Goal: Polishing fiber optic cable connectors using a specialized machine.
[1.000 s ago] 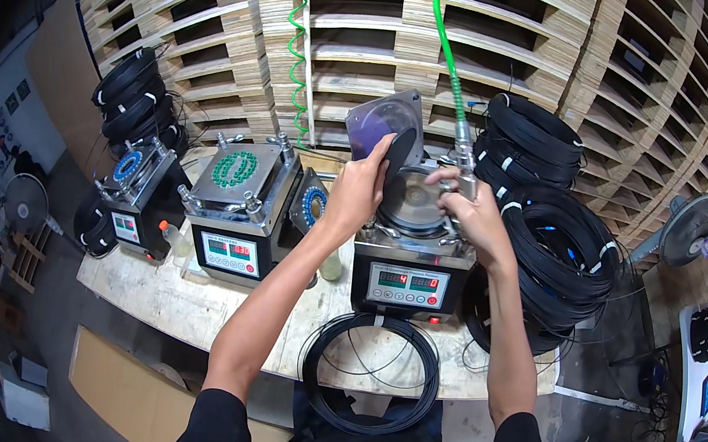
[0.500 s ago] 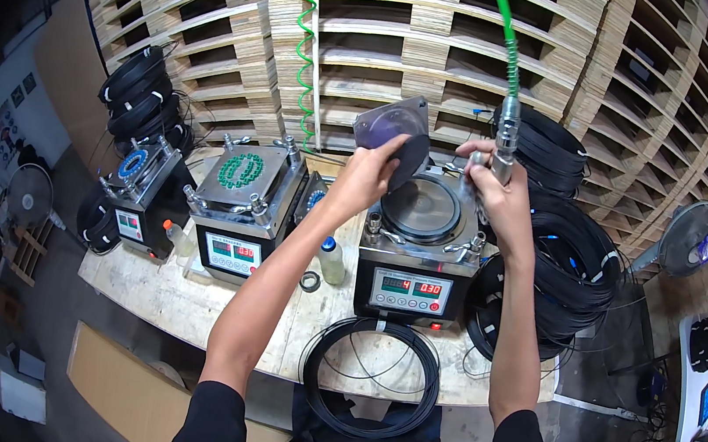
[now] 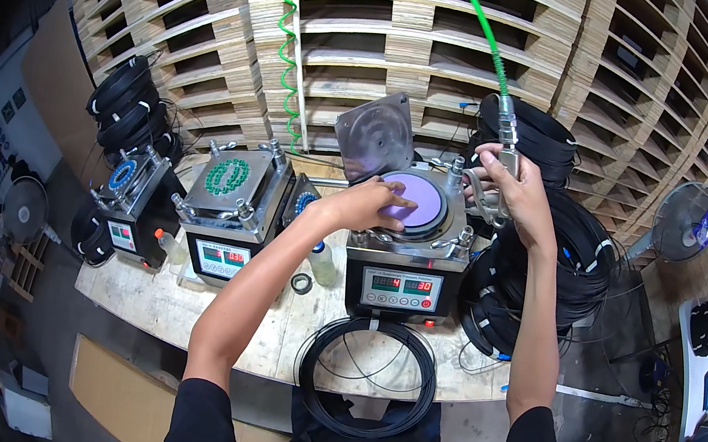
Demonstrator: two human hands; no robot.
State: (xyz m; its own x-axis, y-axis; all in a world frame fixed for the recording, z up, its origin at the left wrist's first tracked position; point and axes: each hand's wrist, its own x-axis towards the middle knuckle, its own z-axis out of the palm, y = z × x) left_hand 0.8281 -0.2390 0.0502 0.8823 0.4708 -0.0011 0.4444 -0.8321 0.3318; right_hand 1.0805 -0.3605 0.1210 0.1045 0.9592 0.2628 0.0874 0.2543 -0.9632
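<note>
A round purple polishing pad (image 3: 421, 199) lies on the round platen of the right-hand polishing machine (image 3: 354, 285). Stretched over its left part, my left hand (image 3: 371, 205) touches the pad with its fingers apart. My right hand (image 3: 521, 191) is closed around a metal air blow gun (image 3: 508, 162), held just right of the platen. From the top of the gun a green air hose (image 3: 484, 27) runs upward. Behind the platen a square metal plate (image 3: 375, 135) stands tilted up.
Two more polishing machines stand left, the nearer one carrying a fixture with green connectors (image 3: 226, 177). Bottles (image 3: 324, 269) stand between machines. A black cable coil (image 3: 315, 359) overhangs the front edge. Cable coils (image 3: 575, 257) are piled right, with wooden pallets (image 3: 357, 53) behind.
My left hand has lowered the disc from above onto the platen, where its purple face now shows upward. My right hand still holds the air gun, now slightly farther right of the platen.
</note>
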